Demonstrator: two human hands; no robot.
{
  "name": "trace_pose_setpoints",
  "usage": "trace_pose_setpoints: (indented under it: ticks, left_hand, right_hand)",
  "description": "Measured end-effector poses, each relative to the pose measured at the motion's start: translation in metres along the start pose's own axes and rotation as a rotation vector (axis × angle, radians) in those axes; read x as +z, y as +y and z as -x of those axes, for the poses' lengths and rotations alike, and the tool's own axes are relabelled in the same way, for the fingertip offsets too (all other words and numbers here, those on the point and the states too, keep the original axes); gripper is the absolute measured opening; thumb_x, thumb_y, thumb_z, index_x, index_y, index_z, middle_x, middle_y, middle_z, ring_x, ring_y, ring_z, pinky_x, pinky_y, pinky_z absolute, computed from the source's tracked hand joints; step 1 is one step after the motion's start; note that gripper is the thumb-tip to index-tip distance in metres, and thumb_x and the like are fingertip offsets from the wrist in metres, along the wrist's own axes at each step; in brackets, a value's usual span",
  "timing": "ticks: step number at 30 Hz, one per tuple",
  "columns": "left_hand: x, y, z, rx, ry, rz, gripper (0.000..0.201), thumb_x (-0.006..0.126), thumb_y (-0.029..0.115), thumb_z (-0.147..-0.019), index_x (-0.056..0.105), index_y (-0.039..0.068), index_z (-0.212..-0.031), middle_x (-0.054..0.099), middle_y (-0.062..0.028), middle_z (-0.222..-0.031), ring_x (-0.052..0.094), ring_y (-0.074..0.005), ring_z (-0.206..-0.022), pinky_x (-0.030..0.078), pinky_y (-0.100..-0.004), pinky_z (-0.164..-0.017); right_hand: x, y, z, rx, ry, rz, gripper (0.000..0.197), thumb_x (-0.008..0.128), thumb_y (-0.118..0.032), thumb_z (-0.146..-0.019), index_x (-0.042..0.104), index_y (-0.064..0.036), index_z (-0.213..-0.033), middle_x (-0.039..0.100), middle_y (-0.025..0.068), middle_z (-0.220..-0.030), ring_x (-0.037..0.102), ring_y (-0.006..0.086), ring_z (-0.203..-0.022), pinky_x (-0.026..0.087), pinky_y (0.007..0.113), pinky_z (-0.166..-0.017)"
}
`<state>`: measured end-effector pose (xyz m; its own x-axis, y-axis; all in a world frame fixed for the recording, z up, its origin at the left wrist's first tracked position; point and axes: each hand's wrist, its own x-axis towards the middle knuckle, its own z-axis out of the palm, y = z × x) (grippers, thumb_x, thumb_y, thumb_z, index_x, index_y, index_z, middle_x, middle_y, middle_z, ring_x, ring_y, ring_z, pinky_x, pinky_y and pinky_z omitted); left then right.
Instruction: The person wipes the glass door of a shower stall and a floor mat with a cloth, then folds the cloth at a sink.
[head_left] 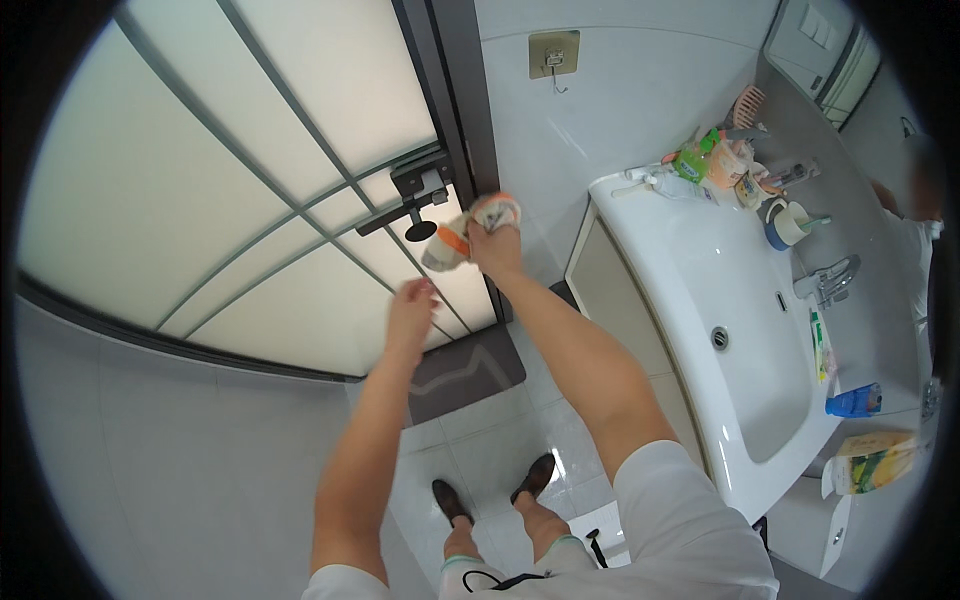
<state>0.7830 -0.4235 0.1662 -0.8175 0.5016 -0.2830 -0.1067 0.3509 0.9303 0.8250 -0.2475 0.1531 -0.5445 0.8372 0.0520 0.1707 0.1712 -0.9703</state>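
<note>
A bunched cloth (pixel 496 211), white or grey with orange patches, is gripped in my right hand (pixel 497 252) in front of the door's edge. One end of it hangs out to the left. My left hand (pixel 408 318) is raised just below and left of the cloth, apart from it, with loosely bent fingers and nothing visible in them. Slight motion blur softens its fingertips. Close to both hands is the dark door handle (pixel 421 231) with its lock plate (pixel 420 178), on a door of frosted panes (pixel 250 180).
On the right a white washbasin (pixel 690 300) has a chrome tap (pixel 830 282), with bottles, a green pump bottle (pixel 693 160), a cup (pixel 787 225) and a blue tube (pixel 855 401) along its rim. A metal hook (pixel 555 65) is on the wall. A dark mat (pixel 465 375) lies by the door.
</note>
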Motion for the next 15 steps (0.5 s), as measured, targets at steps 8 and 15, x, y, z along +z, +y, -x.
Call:
trace_pose_setpoints:
  ticks: [8,15]
  left_hand:
    - [-0.028,0.12,0.006,1.033,0.497,-0.652,0.014,0.053,0.01,-0.089,0.06,0.002,-0.099,0.062,-0.0154,-0.101,0.059,-0.0319,-0.089,0.047,-0.0417,-0.076]
    - [-0.003,0.142,-0.006,1.036,0.255,-0.754,0.021,0.054,0.015,-0.089,0.061,-0.002,-0.099,0.065,-0.0206,-0.085,0.062,-0.0374,-0.081,0.047,-0.047,-0.077]
  right_hand:
    - [-0.046,-0.105,-0.005,-0.649,0.273,0.452,0.038,0.072,-0.013,-0.069,0.059,0.0015,-0.101,0.052,0.0218,-0.11,0.051,0.0412,-0.099,0.045,0.048,-0.084]
    - [-0.06,0.013,0.008,-0.443,-0.076,0.943,0.039,0.076,-0.024,-0.07,0.063,-0.0088,-0.103,0.052,0.0161,-0.115,0.05,0.0373,-0.109,0.046,0.048,-0.09]
